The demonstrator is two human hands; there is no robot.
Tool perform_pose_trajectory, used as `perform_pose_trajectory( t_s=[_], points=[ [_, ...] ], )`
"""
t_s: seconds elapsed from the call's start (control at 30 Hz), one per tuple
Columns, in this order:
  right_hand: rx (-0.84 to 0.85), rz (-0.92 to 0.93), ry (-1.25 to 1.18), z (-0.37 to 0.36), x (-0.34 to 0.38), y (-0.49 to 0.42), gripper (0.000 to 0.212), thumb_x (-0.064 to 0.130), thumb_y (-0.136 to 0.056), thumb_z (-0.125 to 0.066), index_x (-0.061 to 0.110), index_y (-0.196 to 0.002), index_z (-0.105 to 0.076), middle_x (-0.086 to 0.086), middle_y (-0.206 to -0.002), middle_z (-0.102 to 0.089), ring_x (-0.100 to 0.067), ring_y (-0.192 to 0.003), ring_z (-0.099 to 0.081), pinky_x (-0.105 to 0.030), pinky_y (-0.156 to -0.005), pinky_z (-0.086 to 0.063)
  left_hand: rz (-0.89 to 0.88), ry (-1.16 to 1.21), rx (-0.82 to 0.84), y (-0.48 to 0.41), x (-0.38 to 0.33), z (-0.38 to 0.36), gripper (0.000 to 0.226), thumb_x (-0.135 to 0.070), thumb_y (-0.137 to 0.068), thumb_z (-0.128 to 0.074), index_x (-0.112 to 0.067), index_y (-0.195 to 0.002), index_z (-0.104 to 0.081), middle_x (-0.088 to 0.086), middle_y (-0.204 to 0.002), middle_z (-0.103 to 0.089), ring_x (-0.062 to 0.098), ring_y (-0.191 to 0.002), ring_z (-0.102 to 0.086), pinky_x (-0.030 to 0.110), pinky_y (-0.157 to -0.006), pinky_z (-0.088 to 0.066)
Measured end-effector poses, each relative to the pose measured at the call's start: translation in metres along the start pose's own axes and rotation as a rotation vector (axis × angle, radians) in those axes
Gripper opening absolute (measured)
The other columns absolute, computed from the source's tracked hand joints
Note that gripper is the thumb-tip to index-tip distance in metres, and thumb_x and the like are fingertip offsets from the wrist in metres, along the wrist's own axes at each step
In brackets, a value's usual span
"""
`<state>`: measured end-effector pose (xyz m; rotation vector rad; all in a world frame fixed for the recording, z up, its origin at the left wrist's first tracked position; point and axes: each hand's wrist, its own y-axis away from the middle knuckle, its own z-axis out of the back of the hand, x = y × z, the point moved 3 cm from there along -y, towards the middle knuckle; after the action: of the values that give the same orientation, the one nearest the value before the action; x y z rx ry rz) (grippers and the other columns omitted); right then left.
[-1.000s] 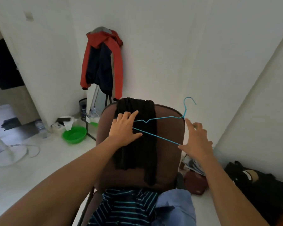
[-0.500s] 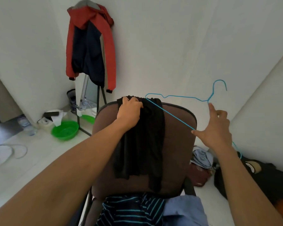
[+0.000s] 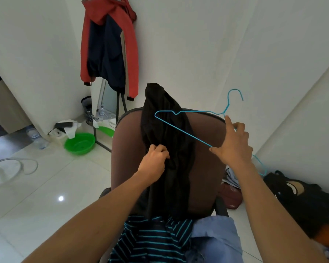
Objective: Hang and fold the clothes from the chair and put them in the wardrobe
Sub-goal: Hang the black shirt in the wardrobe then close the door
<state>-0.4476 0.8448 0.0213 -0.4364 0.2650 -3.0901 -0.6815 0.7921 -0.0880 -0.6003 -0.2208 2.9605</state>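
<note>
Left hand: curled tightly round a bunched fold of the black garment.
Right hand: the blue wire hanger is pinched on its lower bar, with the index finger stretched up towards the hanger's neck.
Hands: held apart, level with each other, with part of the garment between them.
Garment position: gripped by the left hand, rising above it to a peak, and hanging below it against the brown chair back.
Garment look: plain black, thin, crumpled into vertical folds.
Hanger position: one end is laid across the garment, up and left of the right hand; the hook stands above that hand.
Below the forearms: a dark shirt with teal stripes and a light blue garment are piled on the seat.
</note>
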Motion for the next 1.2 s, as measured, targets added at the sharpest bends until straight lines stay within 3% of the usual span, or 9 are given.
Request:
perform_pose_trajectory(
  t_s=[0.17, 0.33, 0.43, 0.57, 0.67, 0.8, 0.93, 1.07, 1.2],
  points=[
    [0.028, -0.013, 0.031, -0.009, -0.008, 0.01, 0.114, 0.038, -0.068, -0.089, 0.037, -0.153, -0.013, -0.003, -0.144, -0.026, -0.031, -0.128, -0.038, -0.061, -0.089, -0.048, 0.015, 0.05, 0.015, 0.016, 0.002, -0.013, 0.041, -0.025, -0.088, -0.069, -0.017, -0.127, -0.06, 0.002, -0.14, -0.038, 0.025, -0.124, -0.04, 0.042, -0.096, -0.052],
    [0.03, -0.024, 0.044, -0.013, -0.01, 0.009, 0.114, 0.039, -0.069, -0.088, 0.037, -0.154, -0.011, -0.003, -0.145, -0.026, -0.031, -0.129, -0.038, -0.061, -0.09, -0.048, 0.03, 0.203, -0.415, -0.015, -0.002, 0.045, 0.039, -0.033, -0.083, -0.073, -0.018, -0.116, -0.057, 0.005, -0.131, -0.042, 0.025, -0.118, -0.047, 0.035, -0.095, -0.047],
    [0.012, -0.021, 0.037, -0.015, -0.013, 0.011, 0.114, 0.04, -0.069, -0.088, 0.037, -0.154, -0.011, -0.003, -0.145, -0.027, -0.031, -0.128, -0.039, -0.061, -0.089, -0.049, 0.054, 0.357, -0.356, -0.046, 0.001, 0.077, 0.053, -0.025, -0.09, -0.068, -0.025, -0.138, -0.046, 0.007, -0.144, -0.03, 0.028, -0.122, -0.05, 0.039, -0.108, -0.044],
    [0.002, -0.034, 0.032, -0.009, -0.027, 0.011, 0.114, 0.041, -0.069, -0.088, 0.036, -0.154, -0.012, -0.002, -0.145, -0.027, -0.031, -0.128, -0.038, -0.061, -0.088, -0.05, 0.215, 0.379, -0.269, -0.068, 0.009, 0.094, 0.076, -0.035, -0.095, -0.061, -0.039, -0.157, -0.016, 0.009, -0.148, -0.027, 0.034, -0.102, -0.06, 0.046, -0.103, -0.047],
    [-0.021, -0.079, 0.029, -0.003, -0.042, 0.009, 0.115, 0.041, -0.069, -0.088, 0.035, -0.154, -0.012, -0.004, -0.146, -0.027, -0.032, -0.129, -0.037, -0.06, -0.087, -0.049, 0.353, 0.389, -0.317, -0.08, 0.008, 0.101, 0.071, -0.053, -0.093, -0.058, -0.034, -0.153, -0.026, 0.008, -0.149, -0.031, 0.038, -0.121, -0.054, 0.048, -0.1, -0.044],
    [-0.04, -0.092, 0.039, 0.001, -0.048, 0.007, 0.115, 0.041, -0.068, -0.088, 0.034, -0.154, -0.012, -0.004, -0.146, -0.027, -0.033, -0.129, -0.038, -0.058, -0.084, -0.049, 0.463, 0.339, -0.386, -0.094, 0.004, 0.109, 0.057, -0.063, -0.092, -0.051, -0.025, -0.135, -0.046, 0.005, -0.136, -0.044, 0.031, -0.109, -0.059, 0.039, -0.083, -0.042],
    [-0.027, -0.091, 0.046, -0.001, -0.046, 0.007, 0.116, 0.042, -0.069, -0.088, 0.034, -0.154, -0.01, -0.004, -0.148, -0.025, -0.032, -0.13, -0.037, -0.058, -0.085, -0.049, 0.534, 0.359, -0.464, -0.101, 0.012, 0.118, 0.046, -0.057, -0.09, -0.06, -0.017, -0.113, -0.057, 0.002, -0.113, -0.056, 0.021, -0.091, -0.055, 0.036, -0.075, -0.043],
    [-0.022, -0.098, 0.042, -0.003, -0.044, 0.008, 0.116, 0.042, -0.069, -0.088, 0.034, -0.155, -0.009, -0.003, -0.148, -0.024, -0.032, -0.131, -0.037, -0.059, -0.086, -0.049, 0.471, 0.442, -0.488, -0.102, 0.022, 0.123, 0.018, -0.019, -0.086, -0.067, -0.013, -0.102, -0.06, 0.0, -0.099, -0.061, 0.014, -0.084, -0.058, 0.024, -0.065, -0.042],
    [-0.018, -0.099, 0.042, -0.001, -0.038, 0.008, 0.116, 0.042, -0.07, -0.087, 0.034, -0.155, -0.009, -0.004, -0.149, -0.025, -0.032, -0.132, -0.037, -0.061, -0.088, -0.048, 0.342, 0.486, -0.429, -0.096, 0.023, 0.132, 0.028, 0.006, -0.083, -0.058, -0.01, -0.106, -0.056, 0.002, -0.096, -0.058, 0.002, -0.071, -0.048, 0.012, -0.058, -0.039]
  ],
)
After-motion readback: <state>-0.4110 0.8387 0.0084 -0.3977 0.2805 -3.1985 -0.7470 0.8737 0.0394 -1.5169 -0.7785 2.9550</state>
